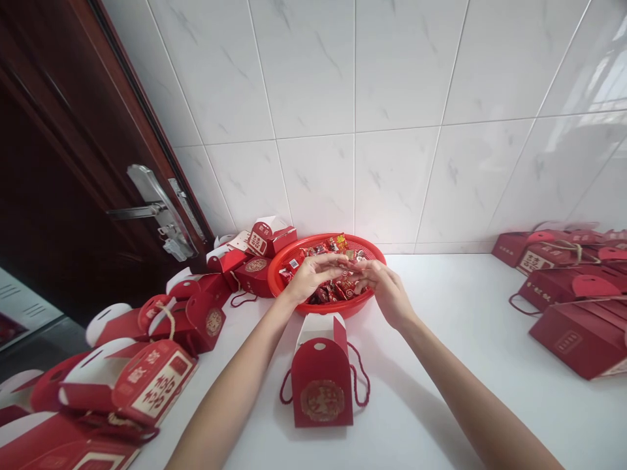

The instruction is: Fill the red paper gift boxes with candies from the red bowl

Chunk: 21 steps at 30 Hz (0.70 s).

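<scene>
My left hand [306,279] and right hand [389,290] are positioned at the center of the frame, above the red basket [343,307]. The fingers of both hands are bent and directed inward, with the fingertips close together; I cannot tell whether either hand grips an item or is empty. The wrapped candies [321,295] lie inside the basket, directly below and around my fingers, mostly in red wrappers. The open red box [322,365] stands upright at the lower center of the frame, in front of the basket and between my forearms, nearer to me than both hands. Its top flaps are raised, its front panel bears a round gold emblem, and a dark red cord [367,385] loops out beside it. All of these items rest on the white table [455,326]. A group of red boxes [147,385], several with open tops, occupies the left and lower left of the frame. A second group, the stacked boxes [582,326], sits at the right edge. The tiled wall [313,78] spans the upper frame; the dark door [73,98] fills the upper left.
</scene>
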Each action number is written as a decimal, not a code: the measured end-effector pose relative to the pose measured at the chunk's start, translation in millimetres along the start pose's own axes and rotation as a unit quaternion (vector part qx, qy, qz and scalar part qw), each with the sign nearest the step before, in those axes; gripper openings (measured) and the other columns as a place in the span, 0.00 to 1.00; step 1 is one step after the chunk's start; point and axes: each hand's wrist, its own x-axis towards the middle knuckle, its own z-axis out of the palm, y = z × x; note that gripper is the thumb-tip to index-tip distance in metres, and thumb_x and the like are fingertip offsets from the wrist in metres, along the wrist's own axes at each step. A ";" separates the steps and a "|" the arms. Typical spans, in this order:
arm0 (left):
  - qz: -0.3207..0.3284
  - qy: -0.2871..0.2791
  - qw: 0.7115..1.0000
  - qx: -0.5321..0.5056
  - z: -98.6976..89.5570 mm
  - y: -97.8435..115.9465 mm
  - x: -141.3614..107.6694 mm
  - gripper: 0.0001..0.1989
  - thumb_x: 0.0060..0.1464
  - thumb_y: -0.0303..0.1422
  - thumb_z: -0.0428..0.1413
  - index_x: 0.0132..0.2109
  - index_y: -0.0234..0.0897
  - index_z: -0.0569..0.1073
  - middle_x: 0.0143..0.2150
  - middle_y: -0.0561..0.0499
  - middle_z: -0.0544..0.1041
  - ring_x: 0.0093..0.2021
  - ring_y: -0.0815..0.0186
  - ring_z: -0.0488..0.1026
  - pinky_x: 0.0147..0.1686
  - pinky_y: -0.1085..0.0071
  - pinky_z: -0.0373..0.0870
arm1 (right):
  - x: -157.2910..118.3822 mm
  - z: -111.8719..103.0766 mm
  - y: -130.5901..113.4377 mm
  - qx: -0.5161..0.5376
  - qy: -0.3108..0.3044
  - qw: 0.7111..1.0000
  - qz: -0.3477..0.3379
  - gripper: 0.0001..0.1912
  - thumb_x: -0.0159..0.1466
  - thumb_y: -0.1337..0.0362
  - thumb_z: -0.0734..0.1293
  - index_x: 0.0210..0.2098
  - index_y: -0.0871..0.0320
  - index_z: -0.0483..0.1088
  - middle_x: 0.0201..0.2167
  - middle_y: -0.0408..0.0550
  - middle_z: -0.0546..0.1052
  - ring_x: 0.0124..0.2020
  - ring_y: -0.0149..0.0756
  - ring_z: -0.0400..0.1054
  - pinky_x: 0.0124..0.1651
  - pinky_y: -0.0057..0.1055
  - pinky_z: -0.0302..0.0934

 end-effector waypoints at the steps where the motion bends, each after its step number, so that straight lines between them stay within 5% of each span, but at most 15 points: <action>1: 0.004 0.015 1.000 -0.002 -0.2 -2.1 -0.5 0.17 0.41 0.41 0.69 0.39 0.37 0.82 0.42 0.47 0.82 0.47 0.57 0.77 0.47 0.65 0.73 | 0.1 -0.1 0.9 0.008 -0.004 1.000 0.004 0.24 0.58 0.40 0.70 0.37 0.54 0.76 0.34 0.46 0.80 0.28 0.35 0.72 0.41 0.39 0.70; 4: 0.016 0.036 0.999 0.010 -0.2 -4.7 -2.7 0.13 0.41 0.38 0.68 0.35 0.37 0.82 0.44 0.46 0.82 0.51 0.54 0.76 0.50 0.63 0.72 | -0.5 0.5 4.1 -0.002 -0.002 1.000 0.011 0.21 0.54 0.46 0.76 0.38 0.53 0.76 0.38 0.46 0.80 0.34 0.38 0.74 0.42 0.38 0.70; 8: 0.005 0.048 0.998 -0.041 -0.1 -3.6 -5.9 0.17 0.46 0.35 0.63 0.45 0.38 0.82 0.45 0.46 0.83 0.52 0.55 0.76 0.53 0.62 0.71 | -3.4 3.5 6.7 -0.016 -0.002 1.000 0.008 0.22 0.53 0.49 0.78 0.42 0.51 0.74 0.38 0.46 0.81 0.38 0.40 0.75 0.45 0.40 0.71; 13: -0.043 0.074 0.988 -0.126 -2.9 -3.4 -6.7 0.14 0.47 0.37 0.60 0.40 0.35 0.83 0.42 0.46 0.83 0.46 0.56 0.78 0.43 0.65 0.75 | -6.0 6.2 7.8 -0.028 0.009 1.000 -0.006 0.23 0.54 0.49 0.77 0.44 0.51 0.72 0.41 0.48 0.81 0.41 0.42 0.76 0.47 0.42 0.71; 21: -0.030 0.022 0.999 -0.024 0.9 0.2 -10.6 0.14 0.43 0.41 0.68 0.32 0.34 0.80 0.32 0.51 0.80 0.38 0.61 0.77 0.42 0.67 0.74 | -7.3 6.9 11.5 -0.037 0.033 0.999 -0.017 0.20 0.55 0.51 0.77 0.43 0.51 0.73 0.47 0.48 0.79 0.43 0.41 0.75 0.47 0.41 0.72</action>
